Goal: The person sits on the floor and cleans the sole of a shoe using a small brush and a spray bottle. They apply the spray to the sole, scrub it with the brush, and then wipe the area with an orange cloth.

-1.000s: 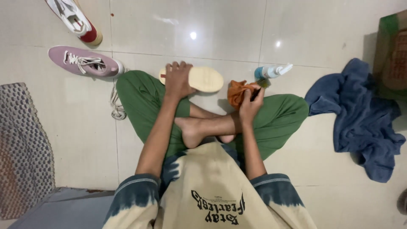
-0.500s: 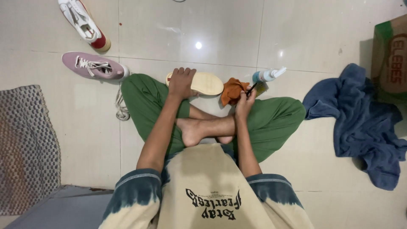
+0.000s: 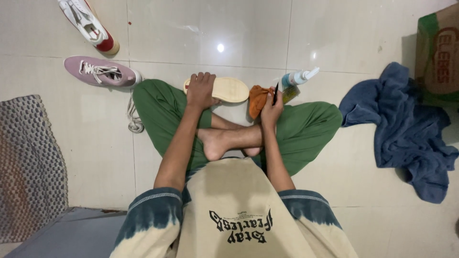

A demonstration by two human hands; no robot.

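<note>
Insole is lying flat, long axis running left-right; left hand is pressing on its left end, fingers spread. Right hand is gripping a thin black tool beside orange cloth.

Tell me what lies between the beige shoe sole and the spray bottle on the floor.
In the head view, an orange cloth lies between the beige sole and the spray bottle. The right hand rests against the cloth, holding a thin dark tool.
</note>
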